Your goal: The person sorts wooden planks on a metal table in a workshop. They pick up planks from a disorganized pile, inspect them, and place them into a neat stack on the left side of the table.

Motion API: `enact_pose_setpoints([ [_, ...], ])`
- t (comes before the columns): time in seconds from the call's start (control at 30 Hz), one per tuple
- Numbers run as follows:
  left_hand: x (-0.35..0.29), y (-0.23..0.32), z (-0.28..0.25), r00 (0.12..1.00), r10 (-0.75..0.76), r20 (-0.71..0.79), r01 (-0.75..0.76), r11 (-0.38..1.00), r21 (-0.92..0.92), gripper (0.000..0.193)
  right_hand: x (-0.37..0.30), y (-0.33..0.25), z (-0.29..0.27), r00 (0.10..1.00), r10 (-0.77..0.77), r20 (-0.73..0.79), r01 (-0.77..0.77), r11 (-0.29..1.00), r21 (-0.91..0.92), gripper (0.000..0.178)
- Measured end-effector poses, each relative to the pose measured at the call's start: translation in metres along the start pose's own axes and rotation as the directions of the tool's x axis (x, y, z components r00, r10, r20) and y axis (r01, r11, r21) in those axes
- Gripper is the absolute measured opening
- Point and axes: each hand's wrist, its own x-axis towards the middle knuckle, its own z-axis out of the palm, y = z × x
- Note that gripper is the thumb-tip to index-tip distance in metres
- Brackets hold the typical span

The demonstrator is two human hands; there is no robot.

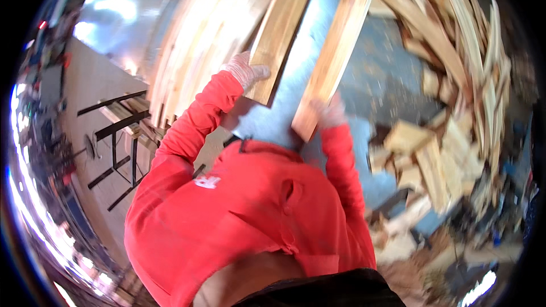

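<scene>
My left hand [247, 72], in a pale glove, grips the near end of a wooden plank [282, 23] with its thumb across the top face. A second wooden plank [339, 40] lies to its right, and my gloved right hand [331, 112] is closed on that plank's near right edge, slightly blurred. Both planks run away from me, and their far ends pass out of the picture. Between them shows the shiny grey metal surface [271, 115] of a table. My fingers under the planks are hidden.
Several light wooden strips [199, 28] lie side by side left of the planks. On the right are piled long offcuts [455, 40] and short wood scraps [435, 165]. A black metal stand [122, 136] holding boards stands on the floor at left.
</scene>
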Motion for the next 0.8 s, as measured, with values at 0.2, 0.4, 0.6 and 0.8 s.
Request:
enact_pose_setpoints([
  [0.2, 0.076, 0.087, -0.176, 0.962, 0.137, -0.236, -0.06, 0.95, 0.307, 0.046, 0.021, -0.066, 0.174, 0.921, 0.155, 0.356, -0.027, 0.94, -0.34, 0.099],
  [0.4, 0.211, 0.106, -0.326, 0.837, -0.055, -0.544, 0.455, 0.622, 0.637, 0.046, 0.043, -0.078, 0.176, 0.839, -0.271, 0.472, 0.338, 0.939, -0.062, 0.089],
  [0.6, 0.291, 0.038, -0.331, 0.789, 0.069, -0.611, 0.399, 0.698, 0.594, 0.04, 0.05, -0.063, 0.132, 0.953, 0.162, 0.255, -0.019, 0.874, -0.486, 0.063],
  [0.8, 0.466, 0.015, -0.43, 0.924, 0.166, -0.345, 0.269, 0.361, 0.893, 0.043, 0.061, -0.085, 0.114, 0.995, -0.093, 0.037, 0.097, 0.803, -0.587, 0.059],
])
